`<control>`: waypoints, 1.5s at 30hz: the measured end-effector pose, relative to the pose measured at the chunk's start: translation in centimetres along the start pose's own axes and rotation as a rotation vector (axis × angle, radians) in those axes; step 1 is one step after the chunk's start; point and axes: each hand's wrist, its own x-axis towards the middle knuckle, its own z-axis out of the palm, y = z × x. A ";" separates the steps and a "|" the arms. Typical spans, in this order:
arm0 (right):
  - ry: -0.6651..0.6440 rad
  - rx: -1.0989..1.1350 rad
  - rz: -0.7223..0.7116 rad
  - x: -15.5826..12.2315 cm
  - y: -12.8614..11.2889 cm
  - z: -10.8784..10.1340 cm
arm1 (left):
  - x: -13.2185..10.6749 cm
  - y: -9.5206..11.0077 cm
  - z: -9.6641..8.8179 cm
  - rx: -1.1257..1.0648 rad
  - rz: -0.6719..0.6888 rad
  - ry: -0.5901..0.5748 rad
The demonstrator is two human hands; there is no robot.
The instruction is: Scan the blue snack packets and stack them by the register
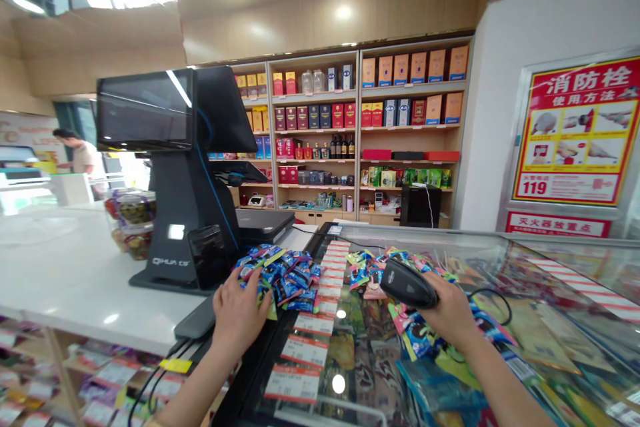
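Note:
My right hand (pixel 451 312) grips a black handheld barcode scanner (pixel 407 282), its head pointing left over the glass counter. Small colourful snack packets (pixel 364 272) lie behind the scanner, and more blue and pink packets (pixel 417 335) sit beneath it and my wrist. My left hand (pixel 239 310) rests with fingers spread at the near left edge of a heap of small blue snack packets (pixel 295 279). A greenish packet edge shows by the fingers of that hand; I see nothing clearly gripped.
A black point-of-sale terminal (pixel 175 213) stands on the white counter (pixel 95 310) to the left, with plastic jars (pixel 133 220) behind it. Price labels (pixel 310 325) line the glass counter. The scanner's cable (pixel 507 303) loops right. Stocked shelves (pixel 357 140) stand behind; a person (pixel 85 157) is far left.

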 end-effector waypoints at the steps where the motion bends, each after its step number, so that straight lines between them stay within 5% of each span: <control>1: 0.004 -0.001 0.003 0.0 0.0 -0.1 | 0.0 0.6 -0.1 -0.017 0.015 0.036; 5: 0.013 -0.014 0.008 0.1 -0.2 -0.2 | 0.2 4.6 0.6 -0.299 0.206 0.103; 10: 0.015 -0.022 -0.003 0.1 -0.2 -0.2 | 0.9 11.9 4.8 -0.717 0.411 -0.208; 16: -0.015 -0.033 -0.020 0.2 -0.1 -0.4 | 1.3 17.2 10.0 -0.689 0.372 -0.541; 21: -0.022 -0.019 0.013 0.3 -0.8 -0.4 | 1.3 17.5 11.6 -0.698 0.381 -0.616; 30: -0.026 -0.055 -0.024 0.1 -0.1 -0.2 | 1.2 16.7 11.9 -0.941 0.091 -0.401; 36: -0.013 -0.048 -0.006 0.1 -0.4 -0.4 | 2.0 16.2 12.2 -1.591 -0.342 -0.296; 45: -0.019 -0.066 0.002 0.1 -1.1 -0.5 | 2.1 17.1 9.7 -2.026 -0.510 -0.445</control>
